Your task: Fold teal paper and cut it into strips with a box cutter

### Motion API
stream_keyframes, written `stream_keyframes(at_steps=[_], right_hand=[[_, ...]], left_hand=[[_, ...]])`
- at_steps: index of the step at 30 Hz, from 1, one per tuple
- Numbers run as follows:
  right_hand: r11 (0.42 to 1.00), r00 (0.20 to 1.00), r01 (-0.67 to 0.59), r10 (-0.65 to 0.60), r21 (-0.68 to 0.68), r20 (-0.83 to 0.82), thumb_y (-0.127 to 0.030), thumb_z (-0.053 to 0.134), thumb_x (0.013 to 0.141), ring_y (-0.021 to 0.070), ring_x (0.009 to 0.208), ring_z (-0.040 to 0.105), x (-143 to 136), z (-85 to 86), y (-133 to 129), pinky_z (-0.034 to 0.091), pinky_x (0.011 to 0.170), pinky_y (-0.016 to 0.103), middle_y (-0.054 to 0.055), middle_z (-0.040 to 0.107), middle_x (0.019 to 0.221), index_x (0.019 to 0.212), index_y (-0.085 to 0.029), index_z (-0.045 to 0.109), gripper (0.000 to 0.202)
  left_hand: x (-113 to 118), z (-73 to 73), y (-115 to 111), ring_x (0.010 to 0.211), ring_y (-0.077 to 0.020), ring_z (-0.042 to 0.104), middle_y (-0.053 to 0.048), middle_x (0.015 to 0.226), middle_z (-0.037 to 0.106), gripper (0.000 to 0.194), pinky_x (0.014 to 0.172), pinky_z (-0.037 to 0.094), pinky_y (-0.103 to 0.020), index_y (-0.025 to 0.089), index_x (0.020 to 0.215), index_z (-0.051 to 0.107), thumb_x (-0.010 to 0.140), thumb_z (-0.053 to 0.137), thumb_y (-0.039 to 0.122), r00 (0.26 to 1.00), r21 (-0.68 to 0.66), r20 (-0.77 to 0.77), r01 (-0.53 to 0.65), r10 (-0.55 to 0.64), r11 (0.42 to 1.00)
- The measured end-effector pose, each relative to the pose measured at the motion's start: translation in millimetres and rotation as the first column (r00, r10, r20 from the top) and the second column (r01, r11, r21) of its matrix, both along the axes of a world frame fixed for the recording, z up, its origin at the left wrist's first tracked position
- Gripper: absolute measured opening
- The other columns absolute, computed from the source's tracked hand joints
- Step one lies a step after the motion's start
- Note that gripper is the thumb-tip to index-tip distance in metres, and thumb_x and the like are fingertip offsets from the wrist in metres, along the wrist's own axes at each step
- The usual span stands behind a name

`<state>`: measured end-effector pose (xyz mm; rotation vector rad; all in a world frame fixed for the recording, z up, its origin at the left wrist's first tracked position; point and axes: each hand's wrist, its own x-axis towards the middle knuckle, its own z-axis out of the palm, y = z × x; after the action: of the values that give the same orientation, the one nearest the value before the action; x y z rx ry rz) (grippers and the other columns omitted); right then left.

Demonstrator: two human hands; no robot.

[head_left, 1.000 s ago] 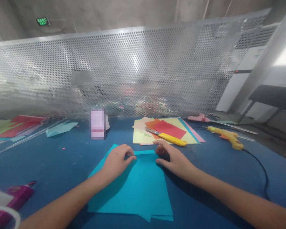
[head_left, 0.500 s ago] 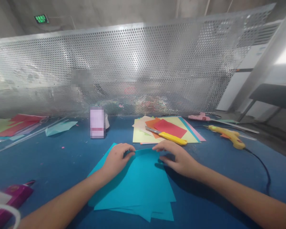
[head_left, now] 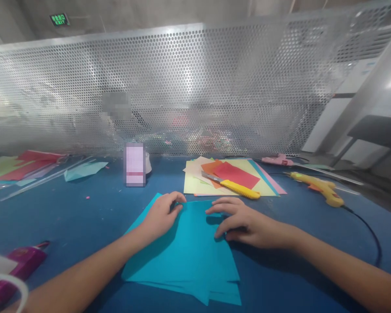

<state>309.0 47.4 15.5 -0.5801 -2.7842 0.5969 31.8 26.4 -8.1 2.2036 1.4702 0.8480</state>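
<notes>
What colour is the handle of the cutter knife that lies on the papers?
The handle of the cutter knife is yellow; it shows best in the head view.

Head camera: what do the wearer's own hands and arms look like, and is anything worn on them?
The left hand and right hand are both bare, without gloves. No sleeve, watch or bracelet shows on either side, and I can make out no ring or marking.

Shows only part of a magenta tool (head_left: 24,263) at lower left, cut off by the left edge. Pixelates the pale upright object (head_left: 135,166) left of centre. Blurs shapes behind the perforated screen (head_left: 169,69). Hides part of the blue sheets (head_left: 195,252) beneath the left hand (head_left: 161,215). Crops the grey chair (head_left: 379,130) at right.
</notes>
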Motion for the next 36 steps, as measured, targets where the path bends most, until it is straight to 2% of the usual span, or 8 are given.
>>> stream_keyframes(at_steps=[8, 11, 15, 18, 23, 27, 30, 36], right_hand=[[0.995, 0.996, -0.081, 0.080, -0.056, -0.034, -0.037, 0.060, 0.089, 0.0249, 0.124, 0.046, -4.1, -1.6, -6.4, 0.029, 0.106, 0.047, 0.003, 0.064, 0.121, 0.102, -0.032, 0.073, 0.019], [0.993, 0.996, -0.093, 0.092, -0.068, -0.012, -0.040, 0.062, 0.088, 0.0263, 0.129, 0.042, -3.3, -3.1, -7.2, 0.026, 0.109, 0.049, 0.003, 0.060, 0.130, 0.111, -0.033, 0.069, 0.025], [0.977, 0.958, 0.214, -0.215, -0.022, -0.188, -0.046, 0.063, 0.085, 0.0288, 0.131, 0.039, -3.8, -13.6, -3.1, 0.028, 0.109, 0.051, 0.008, 0.047, 0.142, 0.132, -0.032, 0.054, 0.050], [0.879, 0.834, 0.449, -0.477, -0.160, -0.277, -0.042, 0.066, 0.081, 0.0262, 0.109, 0.057, -7.1, -22.0, 0.0, 0.044, 0.097, 0.048, 0.010, 0.061, 0.117, 0.134, -0.025, 0.047, 0.059], [0.815, 0.810, 0.434, -0.539, -0.383, -0.231, -0.029, 0.064, 0.076, 0.0184, 0.075, 0.062, -15.5, -25.7, -4.9, 0.054, 0.072, 0.036, 0.001, 0.062, 0.081, 0.115, -0.022, 0.051, 0.042], [0.819, 0.787, 0.463, -0.556, -0.338, -0.269, -0.026, 0.056, 0.080, 0.0179, 0.072, 0.061, -18.3, -24.8, -8.8, 0.053, 0.068, 0.034, 0.002, 0.063, 0.082, 0.112, -0.021, 0.052, 0.033], [0.822, 0.771, 0.517, -0.568, -0.238, -0.289, -0.024, 0.052, 0.082, 0.0187, 0.078, 0.062, -15.0, -26.3, -5.4, 0.053, 0.068, 0.033, 0.004, 0.065, 0.089, 0.108, -0.021, 0.054, 0.026], [0.854, 0.806, 0.520, -0.492, -0.005, -0.330, -0.024, 0.049, 0.087, 0.0186, 0.075, 0.062, -7.2, -27.3, 0.6, 0.053, 0.069, 0.034, 0.006, 0.067, 0.091, 0.106, -0.021, 0.063, 0.024]], left_hand=[[-0.4, -0.7, 0.2, 0.092, -0.0200, 0.061, -0.001, 0.094, 0.069, 0.023, 0.085, 0.043, -0.037, 0.022, 0.086, 0.063, 0.089, 0.042, 0.013, 0.991, 0.097, -0.094, 0.100, -0.091, 0.990], [0.6, -0.5, -0.7, 0.093, -0.0198, 0.061, -0.001, 0.095, 0.069, 0.023, 0.086, 0.043, -0.037, 0.022, 0.087, 0.063, 0.089, 0.042, 0.013, 0.992, 0.115, -0.070, 0.117, -0.110, 0.986], [1.8, 1.4, -2.7, 0.093, -0.0197, 0.061, -0.002, 0.096, 0.068, 0.020, 0.085, 0.046, -0.035, 0.022, 0.089, 0.062, 0.086, 0.044, 0.012, 0.996, 0.124, -0.029, 0.088, -0.085, 0.988], [2.8, 2.5, -3.8, 0.091, -0.0198, 0.061, -0.003, 0.095, 0.068, 0.019, 0.083, 0.047, -0.035, 0.022, 0.088, 0.061, 0.085, 0.044, 0.013, 0.997, 0.114, -0.004, 0.071, -0.071, 0.991], [4.0, 0.2, -3.0, 0.091, -0.0201, 0.060, -0.004, 0.095, 0.066, 0.019, 0.082, 0.048, -0.036, 0.021, 0.088, 0.060, 0.087, 0.042, 0.014, 0.997, 0.119, -0.028, 0.075, -0.073, 0.990], [5.3, 0.3, -5.0, 0.107, -0.0238, 0.055, -0.007, 0.111, 0.062, 0.016, 0.094, 0.043, -0.042, 0.021, 0.100, 0.062, 0.089, 0.050, 0.020, 0.987, 0.189, -0.142, 0.107, -0.081, 0.976], [7.2, 4.0, -10.6, 0.126, -0.0311, 0.041, -0.011, 0.136, 0.047, 0.024, 0.105, 0.032, -0.051, 0.021, 0.111, 0.061, 0.088, 0.059, 0.027, 0.962, 0.240, -0.266, 0.133, -0.067, 0.962], [11.8, 9.8, -19.7, 0.120, -0.0257, 0.046, -0.009, 0.128, 0.052, 0.026, 0.101, 0.039, -0.041, 0.022, 0.118, 0.056, 0.096, 0.051, 0.033, 0.892, 0.015, -0.307, 0.352, -0.331, 0.936]])
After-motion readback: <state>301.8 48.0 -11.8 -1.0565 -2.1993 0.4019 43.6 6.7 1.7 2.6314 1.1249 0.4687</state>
